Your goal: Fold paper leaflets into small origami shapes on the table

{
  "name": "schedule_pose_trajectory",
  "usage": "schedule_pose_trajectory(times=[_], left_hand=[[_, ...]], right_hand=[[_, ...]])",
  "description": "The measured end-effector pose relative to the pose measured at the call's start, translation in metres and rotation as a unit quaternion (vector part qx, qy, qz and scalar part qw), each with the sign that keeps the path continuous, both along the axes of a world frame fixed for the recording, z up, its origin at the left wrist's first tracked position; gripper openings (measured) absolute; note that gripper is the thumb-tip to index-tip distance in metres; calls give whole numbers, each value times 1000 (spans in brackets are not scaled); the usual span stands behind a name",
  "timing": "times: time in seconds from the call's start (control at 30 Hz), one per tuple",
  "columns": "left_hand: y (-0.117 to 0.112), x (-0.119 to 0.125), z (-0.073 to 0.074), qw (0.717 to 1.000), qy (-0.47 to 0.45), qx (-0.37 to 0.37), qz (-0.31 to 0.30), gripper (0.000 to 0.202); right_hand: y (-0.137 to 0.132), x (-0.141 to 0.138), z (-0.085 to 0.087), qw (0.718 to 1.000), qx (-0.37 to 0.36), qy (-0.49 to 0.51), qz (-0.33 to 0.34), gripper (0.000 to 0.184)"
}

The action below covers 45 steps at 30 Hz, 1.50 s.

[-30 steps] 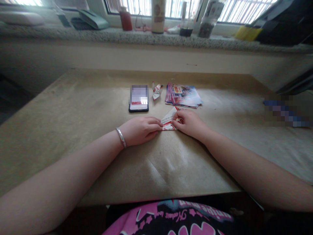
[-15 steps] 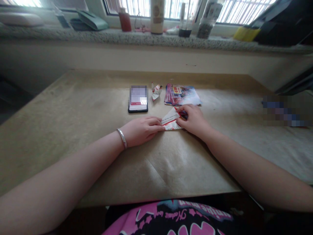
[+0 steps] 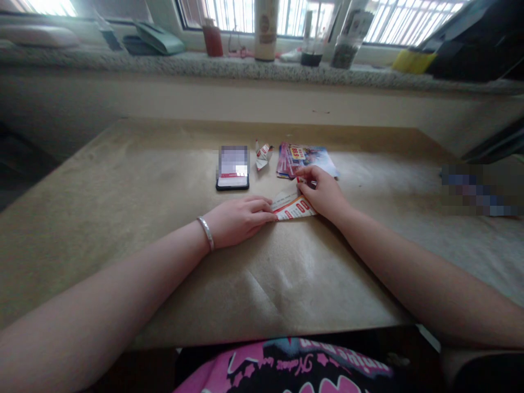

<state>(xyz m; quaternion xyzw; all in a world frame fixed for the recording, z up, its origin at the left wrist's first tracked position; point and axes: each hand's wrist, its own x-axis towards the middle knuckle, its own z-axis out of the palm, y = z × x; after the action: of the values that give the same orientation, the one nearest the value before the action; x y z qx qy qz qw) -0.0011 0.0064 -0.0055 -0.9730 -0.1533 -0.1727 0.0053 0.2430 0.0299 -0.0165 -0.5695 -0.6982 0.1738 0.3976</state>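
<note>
A folded piece of printed paper (image 3: 291, 209), white with red and orange marks, lies on the table between my hands. My left hand (image 3: 244, 219) wears a silver bracelet and grips the paper's left corner with its fingertips. With thumb and fingers, my right hand (image 3: 321, 191) pinches a raised flap at the upper right of the paper. Just beyond the paper sits a small folded paper figure (image 3: 263, 156), white and red. A stack of colourful printed sheets (image 3: 313, 159) lies behind my right hand. The phone (image 3: 233, 168) beside the figure has a blurred screen.
The table (image 3: 143, 174) has a tan cover and ends at a wall below a granite windowsill (image 3: 172, 63). Bottles, including a red one (image 3: 213, 38), and a yellow object (image 3: 414, 61) stand on the sill. A pixelated item (image 3: 477, 188) lies at the right.
My right hand has lifted a flap of the paper up and away, showing more of the red-printed strip below. My left hand stays at the left corner. The view has shifted slightly.
</note>
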Motion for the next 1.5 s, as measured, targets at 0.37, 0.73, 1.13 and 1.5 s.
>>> schedule_pose_trajectory(times=[0.37, 0.73, 1.13, 1.5], left_hand=[[6, -3, -1, 995, -19, 72, 59, 28], [7, -4, -3, 997, -25, 23, 67, 30], [4, -5, -3, 996, -1, 38, 78, 30], [5, -5, -3, 998, 6, 27, 51, 33]], right_hand=[[41, -17, -3, 1000, 22, 21, 3, 25], [4, -7, 11, 998, -9, -60, -12, 25], [-5, 0, 0, 992, -62, -98, 42, 24], [-4, 3, -5, 992, -57, -108, 31, 17]])
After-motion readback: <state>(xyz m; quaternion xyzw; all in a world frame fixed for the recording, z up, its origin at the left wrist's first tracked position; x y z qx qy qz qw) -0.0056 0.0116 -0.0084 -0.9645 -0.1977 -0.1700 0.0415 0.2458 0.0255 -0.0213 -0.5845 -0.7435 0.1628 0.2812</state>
